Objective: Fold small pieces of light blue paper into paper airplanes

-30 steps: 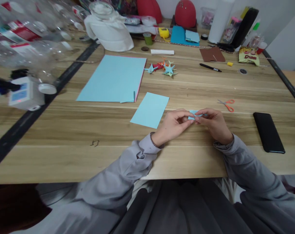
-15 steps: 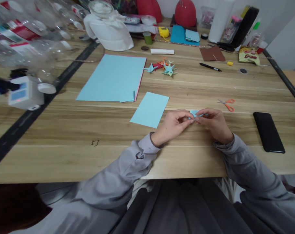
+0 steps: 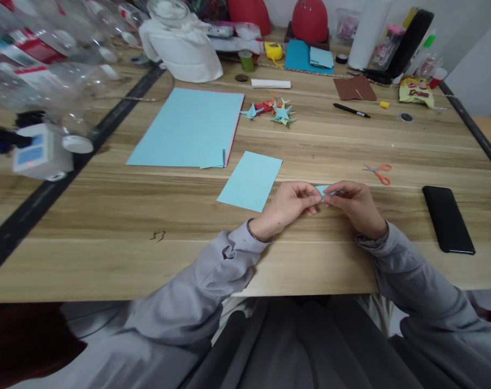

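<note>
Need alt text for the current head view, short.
The left hand and right hand pinch a small piece of blue paper over a wooden table. A larger blue sheet lies to the left, orange-handled scissors and a black phone to the right, colorful folded paper shapes farther back.
</note>
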Tool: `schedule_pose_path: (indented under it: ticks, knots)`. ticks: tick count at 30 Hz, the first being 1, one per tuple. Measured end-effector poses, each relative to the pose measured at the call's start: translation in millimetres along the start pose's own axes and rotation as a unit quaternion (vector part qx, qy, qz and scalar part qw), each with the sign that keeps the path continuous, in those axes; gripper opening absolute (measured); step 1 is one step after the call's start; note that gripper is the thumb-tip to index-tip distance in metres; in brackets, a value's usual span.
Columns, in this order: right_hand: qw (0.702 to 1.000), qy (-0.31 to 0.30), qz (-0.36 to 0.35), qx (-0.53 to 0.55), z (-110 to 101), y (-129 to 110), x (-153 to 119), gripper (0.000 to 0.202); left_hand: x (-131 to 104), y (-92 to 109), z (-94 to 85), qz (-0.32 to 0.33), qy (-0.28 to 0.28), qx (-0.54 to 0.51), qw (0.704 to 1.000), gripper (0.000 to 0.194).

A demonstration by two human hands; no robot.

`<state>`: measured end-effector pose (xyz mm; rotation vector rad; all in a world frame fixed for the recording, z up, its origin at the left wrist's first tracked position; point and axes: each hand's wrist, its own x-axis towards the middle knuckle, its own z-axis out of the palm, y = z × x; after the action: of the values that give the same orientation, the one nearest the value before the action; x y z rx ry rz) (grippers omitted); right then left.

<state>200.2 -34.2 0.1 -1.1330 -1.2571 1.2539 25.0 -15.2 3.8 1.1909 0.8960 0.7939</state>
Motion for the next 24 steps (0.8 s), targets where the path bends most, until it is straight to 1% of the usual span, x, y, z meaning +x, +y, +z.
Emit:
schedule_pose_path:
  ticks: [5, 8, 11, 17, 24]
  knots:
    - [1.0, -0.01, -0.011, -0.021, -0.3, -0.3, -0.3, 0.028, -0.7, -0.3, 2.7, -0.015, 0.004, -0.022, 1.0, 0.017]
    - [1.0, -0.014, -0.014, -0.019, -1.2, 1.3, -0.1, 0.027, -1.3, -1.4, 4.3, -0.002, 0.033, -0.028, 0.999, 0.02]
    - [1.0, -0.015, -0.013, -0.019, -1.9, 2.7, -0.1, 0.026, -1.8, -2.3, 5.2, 0.005, 0.046, -0.029, 0.998, 0.021]
    - [1.0, -0.016, 0.002, -0.016, -1.7, 1.0, -1.0, 0.027, -2.6, -0.1, 4.9, -0.011, 0.039, -0.05, 0.998, 0.018]
    - [1.0, 0.001, 0.006, -0.003, -1.2, -1.3, -1.7, 0.02, -3.0, 4.4, 3.2, -0.029, 0.03, -0.073, 0.996, 0.015]
